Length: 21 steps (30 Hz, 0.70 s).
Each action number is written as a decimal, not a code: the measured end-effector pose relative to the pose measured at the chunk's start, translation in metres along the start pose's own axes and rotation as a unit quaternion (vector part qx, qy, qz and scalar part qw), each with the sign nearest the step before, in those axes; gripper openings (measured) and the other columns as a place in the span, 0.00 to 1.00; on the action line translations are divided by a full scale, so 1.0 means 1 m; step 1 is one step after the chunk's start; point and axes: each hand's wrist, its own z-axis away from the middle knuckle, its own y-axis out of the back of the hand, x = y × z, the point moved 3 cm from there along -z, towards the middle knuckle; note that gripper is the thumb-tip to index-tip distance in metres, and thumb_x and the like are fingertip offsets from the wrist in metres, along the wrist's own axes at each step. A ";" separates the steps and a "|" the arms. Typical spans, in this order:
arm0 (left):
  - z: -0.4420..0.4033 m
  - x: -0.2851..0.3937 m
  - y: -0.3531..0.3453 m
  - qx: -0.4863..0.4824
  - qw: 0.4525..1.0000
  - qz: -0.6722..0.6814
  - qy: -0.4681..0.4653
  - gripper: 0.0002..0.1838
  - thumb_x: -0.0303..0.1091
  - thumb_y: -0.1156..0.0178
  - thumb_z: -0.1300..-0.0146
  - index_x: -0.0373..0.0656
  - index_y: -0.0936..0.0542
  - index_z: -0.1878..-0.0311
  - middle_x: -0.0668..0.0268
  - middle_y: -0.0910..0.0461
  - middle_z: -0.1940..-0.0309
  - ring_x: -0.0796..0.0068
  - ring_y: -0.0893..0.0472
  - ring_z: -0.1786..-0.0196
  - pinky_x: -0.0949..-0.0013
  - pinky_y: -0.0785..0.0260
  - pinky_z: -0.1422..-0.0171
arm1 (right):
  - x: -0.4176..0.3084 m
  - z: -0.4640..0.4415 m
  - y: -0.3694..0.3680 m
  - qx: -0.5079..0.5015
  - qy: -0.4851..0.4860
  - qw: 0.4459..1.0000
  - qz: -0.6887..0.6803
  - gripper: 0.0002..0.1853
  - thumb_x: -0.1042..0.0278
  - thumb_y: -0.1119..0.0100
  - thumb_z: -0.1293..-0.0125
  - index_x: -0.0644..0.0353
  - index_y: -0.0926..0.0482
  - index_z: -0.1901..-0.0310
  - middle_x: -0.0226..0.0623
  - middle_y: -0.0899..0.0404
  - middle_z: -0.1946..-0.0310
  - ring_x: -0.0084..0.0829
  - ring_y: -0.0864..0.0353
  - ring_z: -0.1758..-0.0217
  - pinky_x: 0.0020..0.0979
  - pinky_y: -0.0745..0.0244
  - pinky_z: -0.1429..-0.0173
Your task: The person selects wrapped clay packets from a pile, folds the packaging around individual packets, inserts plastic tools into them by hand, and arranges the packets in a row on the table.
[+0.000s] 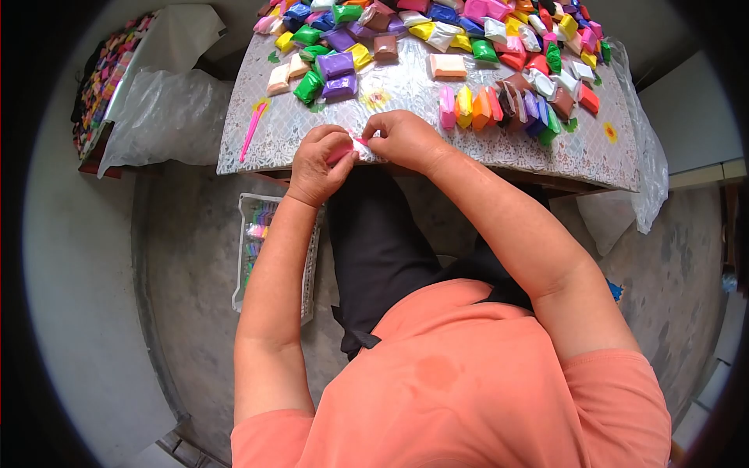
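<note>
At the front edge of the table, my left hand (321, 162) is closed round a pink packet (340, 151). My right hand (402, 139) is just to its right, with thumb and fingers pinched at a small pink bit beside the packet; what exactly it grips is too small to make out. A pink stick-like tool (252, 131) lies on the table to the left of my hands. To the right, a row of packets stands on edge, among them a pink packet (447, 107) and a yellow packet (464, 106).
Many coloured packets (338, 76) are heaped across the back of the patterned table (585, 160). Below it at the left, a white basket (240, 265) holds small packets. Plastic bags (168, 117) hang at both sides, and another colourful pile (109, 74) lies far left.
</note>
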 end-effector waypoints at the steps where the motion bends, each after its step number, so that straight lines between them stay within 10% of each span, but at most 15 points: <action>1: 0.000 0.000 0.000 0.000 1.000 0.000 -0.001 0.10 0.32 0.30 0.48 0.41 0.17 0.64 0.60 0.18 0.57 0.56 0.19 0.51 0.59 0.27 0.44 | 0.000 0.000 0.000 0.000 0.001 1.000 0.001 0.10 0.64 0.39 0.44 0.52 0.13 0.62 0.46 0.15 0.62 0.47 0.16 0.55 0.41 0.22 0.48; 21: -0.001 0.002 0.001 -0.003 1.000 0.000 -0.002 0.10 0.31 0.30 0.49 0.41 0.17 0.64 0.60 0.18 0.58 0.56 0.19 0.51 0.60 0.27 0.44 | 0.000 0.001 -0.001 0.005 -0.003 1.000 0.006 0.10 0.62 0.39 0.44 0.49 0.12 0.62 0.44 0.14 0.61 0.46 0.16 0.55 0.41 0.22 0.48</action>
